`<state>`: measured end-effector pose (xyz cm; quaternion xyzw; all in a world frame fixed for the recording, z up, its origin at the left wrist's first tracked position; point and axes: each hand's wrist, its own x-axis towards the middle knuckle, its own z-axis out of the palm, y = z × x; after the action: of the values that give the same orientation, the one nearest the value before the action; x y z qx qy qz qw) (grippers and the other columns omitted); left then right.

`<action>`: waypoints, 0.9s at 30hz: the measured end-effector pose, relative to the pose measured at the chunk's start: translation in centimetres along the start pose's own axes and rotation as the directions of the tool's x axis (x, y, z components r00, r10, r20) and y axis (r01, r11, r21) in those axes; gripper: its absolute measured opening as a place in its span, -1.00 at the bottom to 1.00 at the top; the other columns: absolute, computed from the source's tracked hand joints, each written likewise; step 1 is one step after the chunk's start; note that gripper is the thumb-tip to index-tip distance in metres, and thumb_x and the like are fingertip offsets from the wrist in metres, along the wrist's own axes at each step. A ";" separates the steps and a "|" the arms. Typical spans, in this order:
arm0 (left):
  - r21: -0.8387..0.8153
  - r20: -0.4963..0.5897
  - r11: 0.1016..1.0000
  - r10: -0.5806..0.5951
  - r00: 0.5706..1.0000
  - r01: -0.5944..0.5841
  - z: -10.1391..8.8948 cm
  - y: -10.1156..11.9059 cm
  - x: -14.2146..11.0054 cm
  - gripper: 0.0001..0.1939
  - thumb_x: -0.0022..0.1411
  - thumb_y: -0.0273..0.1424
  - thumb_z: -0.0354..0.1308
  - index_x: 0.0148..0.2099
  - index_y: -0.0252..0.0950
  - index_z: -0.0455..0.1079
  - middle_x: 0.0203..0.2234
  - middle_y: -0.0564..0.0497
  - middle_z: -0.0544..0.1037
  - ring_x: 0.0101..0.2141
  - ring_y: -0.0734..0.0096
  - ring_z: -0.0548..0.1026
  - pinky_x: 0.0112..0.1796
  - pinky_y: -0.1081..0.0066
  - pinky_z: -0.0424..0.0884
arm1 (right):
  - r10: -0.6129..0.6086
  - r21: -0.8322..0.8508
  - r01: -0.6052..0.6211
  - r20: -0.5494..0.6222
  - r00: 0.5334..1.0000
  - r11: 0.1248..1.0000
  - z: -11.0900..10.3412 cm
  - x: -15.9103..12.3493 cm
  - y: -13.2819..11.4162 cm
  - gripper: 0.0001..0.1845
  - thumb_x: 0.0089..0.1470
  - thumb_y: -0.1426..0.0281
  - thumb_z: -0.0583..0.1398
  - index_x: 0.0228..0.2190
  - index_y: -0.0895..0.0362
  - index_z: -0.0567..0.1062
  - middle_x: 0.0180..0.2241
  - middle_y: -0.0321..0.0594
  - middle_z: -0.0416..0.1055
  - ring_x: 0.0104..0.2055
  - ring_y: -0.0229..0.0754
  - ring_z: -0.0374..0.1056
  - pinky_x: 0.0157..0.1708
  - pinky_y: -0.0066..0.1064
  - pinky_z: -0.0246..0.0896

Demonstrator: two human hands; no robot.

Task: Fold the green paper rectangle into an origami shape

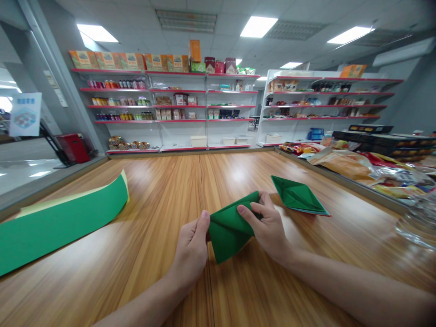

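Observation:
A folded green paper (230, 229) is held up between my two hands, just above the wooden table (153, 272). Its creases run across the face and a lower corner points down. My left hand (191, 247) is closed on the left edge, thumb pressed on top. At the other end my right hand (270, 225) pinches the paper, thumb on the front and the other fingers along the top and behind. Farther right lies a green folded paper piece (299, 195) with layered edges. Long green paper sheets (68, 220) with a yellowish layer behind lie at the left, curling up at one end.
Packaged snacks (354, 168) and stacked dark boxes (384, 141) line the right side of the table. A clear plastic container (418, 222) stands at the right edge. Beyond the table are stocked shelves (177, 93). A sign (25, 113) and a red box (72, 147) stand at left.

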<state>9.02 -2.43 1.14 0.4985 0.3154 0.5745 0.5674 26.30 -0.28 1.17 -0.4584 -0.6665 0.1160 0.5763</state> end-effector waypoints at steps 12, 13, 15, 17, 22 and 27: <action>0.221 0.073 0.974 -0.053 0.996 0.036 0.1 0.9 0.1 -0.68 0.16 -0.18 0.19 -0.30 -0.39 0.52 -0.50 -0.03 0.55 -0.46 0.34 0.47 -0.43 0.45 0.39 | -0.055 -0.006 0.055 0.070 0.996 0.998 0.1 -0.3 -0.4 -0.65 0.09 0.26 0.21 -0.65 0.12 0.41 -0.32 -0.21 0.19 -0.20 -0.12 0.18 -0.16 -0.24 0.11; 0.222 0.071 0.974 -0.054 0.996 0.037 0.1 0.9 0.1 -0.67 0.17 -0.18 0.18 -0.30 -0.39 0.52 -0.51 -0.02 0.55 -0.47 0.34 0.47 -0.44 0.45 0.39 | -0.057 -0.009 0.058 0.073 0.996 0.998 0.1 -0.3 -0.4 -0.64 0.09 0.26 0.21 -0.66 0.12 0.41 -0.32 -0.21 0.19 -0.19 -0.12 0.18 -0.16 -0.24 0.11; 0.222 0.073 0.974 -0.055 0.996 0.037 0.1 0.8 0.1 -0.67 0.18 -0.18 0.17 -0.28 -0.40 0.53 -0.52 -0.03 0.56 -0.47 0.34 0.48 -0.44 0.45 0.39 | -0.059 -0.017 0.061 0.076 0.995 0.998 0.0 -0.4 -0.3 -0.64 0.09 0.26 0.21 -0.66 0.13 0.40 -0.32 -0.21 0.19 -0.20 -0.12 0.18 -0.16 -0.24 0.11; 0.222 0.083 0.975 -0.047 0.995 0.027 0.1 0.8 0.1 -0.66 0.19 -0.19 0.17 -0.25 -0.40 0.54 -0.50 -0.04 0.57 -0.47 0.34 0.48 -0.44 0.45 0.40 | -0.059 -0.026 0.061 0.080 0.995 0.998 0.0 -0.4 -0.3 -0.64 0.10 0.26 0.21 -0.66 0.13 0.40 -0.33 -0.21 0.19 -0.21 -0.12 0.18 -0.18 -0.24 0.11; 0.214 0.106 0.977 -0.036 0.994 0.013 -0.1 0.8 -0.1 -0.66 0.21 -0.22 0.16 -0.17 -0.41 0.54 -0.45 -0.07 0.60 -0.44 0.30 0.50 -0.42 0.43 0.42 | -0.077 -0.039 0.080 0.078 0.994 0.996 0.0 -0.4 -0.2 -0.63 0.10 0.26 0.21 -0.67 0.13 0.39 -0.33 -0.21 0.18 -0.21 -0.12 0.18 -0.18 -0.24 0.12; 0.212 0.115 0.977 -0.033 0.993 0.008 0.0 0.8 -0.2 -0.66 0.22 -0.23 0.15 -0.14 -0.40 0.54 -0.42 -0.08 0.61 -0.41 0.26 0.53 -0.38 0.39 0.44 | -0.082 -0.054 0.086 0.072 0.994 0.995 0.0 -0.3 -0.4 -0.62 0.09 0.25 0.21 -0.68 0.12 0.38 -0.33 -0.20 0.18 -0.20 -0.11 0.18 -0.17 -0.23 0.13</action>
<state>8.70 -2.77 1.86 0.5855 0.3457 0.5018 0.5347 26.05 -0.70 1.24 -0.4420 -0.7079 0.0884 0.5438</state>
